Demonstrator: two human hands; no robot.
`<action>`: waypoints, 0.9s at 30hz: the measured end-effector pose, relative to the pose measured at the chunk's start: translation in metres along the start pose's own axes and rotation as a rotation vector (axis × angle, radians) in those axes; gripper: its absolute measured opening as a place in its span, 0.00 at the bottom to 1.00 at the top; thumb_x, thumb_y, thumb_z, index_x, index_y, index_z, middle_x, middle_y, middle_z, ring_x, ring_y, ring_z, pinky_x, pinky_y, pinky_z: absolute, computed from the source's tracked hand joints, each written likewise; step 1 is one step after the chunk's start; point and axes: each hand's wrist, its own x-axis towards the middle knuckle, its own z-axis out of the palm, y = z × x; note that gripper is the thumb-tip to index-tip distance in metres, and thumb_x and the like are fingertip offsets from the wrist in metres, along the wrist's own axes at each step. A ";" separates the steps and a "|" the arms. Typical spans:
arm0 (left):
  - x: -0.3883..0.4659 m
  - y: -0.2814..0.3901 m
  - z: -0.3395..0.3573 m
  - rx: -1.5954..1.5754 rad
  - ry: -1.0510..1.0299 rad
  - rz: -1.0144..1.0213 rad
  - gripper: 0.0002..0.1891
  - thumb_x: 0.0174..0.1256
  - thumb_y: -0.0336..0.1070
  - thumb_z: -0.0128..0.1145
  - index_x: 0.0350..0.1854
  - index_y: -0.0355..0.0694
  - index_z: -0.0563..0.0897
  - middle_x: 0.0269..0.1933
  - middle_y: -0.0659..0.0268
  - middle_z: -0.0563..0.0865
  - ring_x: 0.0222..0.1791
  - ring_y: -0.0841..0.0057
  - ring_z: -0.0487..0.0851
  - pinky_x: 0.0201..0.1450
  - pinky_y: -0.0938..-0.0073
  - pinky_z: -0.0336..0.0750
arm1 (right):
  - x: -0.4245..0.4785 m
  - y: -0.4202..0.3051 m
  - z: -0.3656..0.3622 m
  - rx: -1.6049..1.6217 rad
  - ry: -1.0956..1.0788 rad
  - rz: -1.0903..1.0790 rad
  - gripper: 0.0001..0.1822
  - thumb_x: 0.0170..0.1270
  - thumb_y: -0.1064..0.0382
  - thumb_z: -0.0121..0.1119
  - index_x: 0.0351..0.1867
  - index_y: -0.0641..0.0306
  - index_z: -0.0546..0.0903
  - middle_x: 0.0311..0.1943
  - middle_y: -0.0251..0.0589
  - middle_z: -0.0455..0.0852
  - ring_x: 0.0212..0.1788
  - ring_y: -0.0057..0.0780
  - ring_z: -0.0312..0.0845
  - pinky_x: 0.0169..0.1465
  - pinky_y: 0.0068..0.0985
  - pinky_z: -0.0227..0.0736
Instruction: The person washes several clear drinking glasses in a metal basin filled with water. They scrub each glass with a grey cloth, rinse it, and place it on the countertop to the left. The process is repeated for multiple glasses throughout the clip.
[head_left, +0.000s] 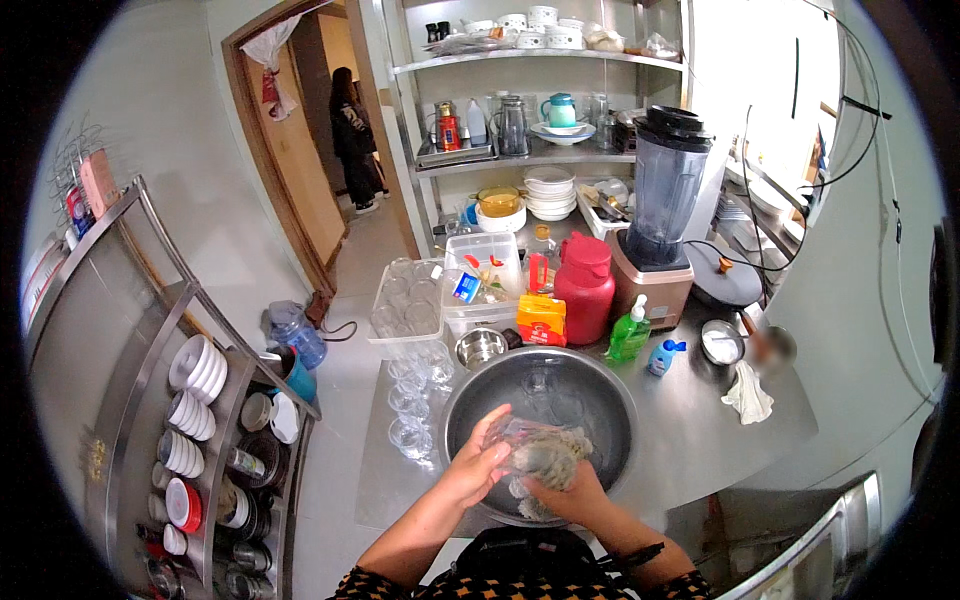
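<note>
My left hand (480, 461) grips a clear glass vessel (510, 431), tilted over a large grey metal basin (465, 405). A wet, greyish-beige cloth (559, 456) is bunched against the glass, and my right hand (571, 496) is shut on it. Part of the cloth hangs below, near the basin's front rim. Clear glass (538, 384) also lies low in the basin, though its outline is hard to make out. To the left of the basin, several clear drinking glasses (409, 405) stand on the steel table (697, 457).
Behind the basin are a steel bowl (481, 347), a yellow packet (541, 321), a red jug (583, 289), a green pump bottle (628, 334) and a blender (664, 217). A plastic crate (409, 300) holds more glasses. A dish rack (225, 420) stands left; a person (352, 139) is beyond the doorway.
</note>
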 end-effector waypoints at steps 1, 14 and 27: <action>0.002 0.000 0.002 0.012 -0.039 0.056 0.34 0.53 0.38 0.60 0.63 0.48 0.58 0.54 0.64 0.70 0.52 0.78 0.70 0.50 0.77 0.67 | -0.001 0.001 0.002 0.223 0.054 0.137 0.22 0.49 0.66 0.60 0.48 0.63 0.72 0.42 0.42 0.79 0.44 0.36 0.76 0.49 0.32 0.69; 0.009 -0.008 0.014 -0.127 -0.072 0.167 0.30 0.57 0.42 0.56 0.61 0.41 0.60 0.53 0.62 0.73 0.51 0.74 0.74 0.51 0.71 0.72 | -0.005 -0.005 0.003 -0.225 -0.054 -0.034 0.19 0.46 0.65 0.64 0.43 0.63 0.77 0.38 0.39 0.81 0.41 0.28 0.77 0.47 0.25 0.70; 0.007 -0.011 0.014 -0.094 -0.119 0.219 0.42 0.50 0.55 0.61 0.64 0.45 0.54 0.56 0.54 0.69 0.59 0.64 0.67 0.61 0.59 0.61 | 0.002 -0.034 0.000 1.208 0.100 0.602 0.22 0.49 0.74 0.57 0.50 0.65 0.71 0.44 0.40 0.78 0.44 0.29 0.76 0.46 0.26 0.72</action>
